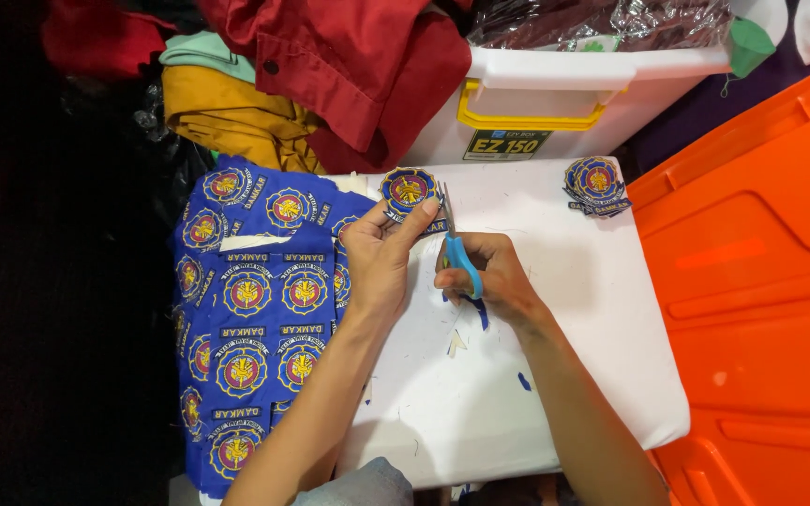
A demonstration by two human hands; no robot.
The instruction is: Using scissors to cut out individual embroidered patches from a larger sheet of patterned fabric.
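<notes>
Round blue patch (408, 189), blue-handled scissors (459, 258)

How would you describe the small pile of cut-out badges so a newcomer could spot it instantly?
Start at the white board in the middle. On its far right corner, beside the orange lid, lies the pile of cut badges. Unlike the blue badge sheet on the left, these are loose, trimmed and stacked.

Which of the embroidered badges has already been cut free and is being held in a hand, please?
The round blue badge pinched in the left hand, beside the scissors. The others sit uncut on the blue sheet or stacked in a pile at the far right.
</notes>
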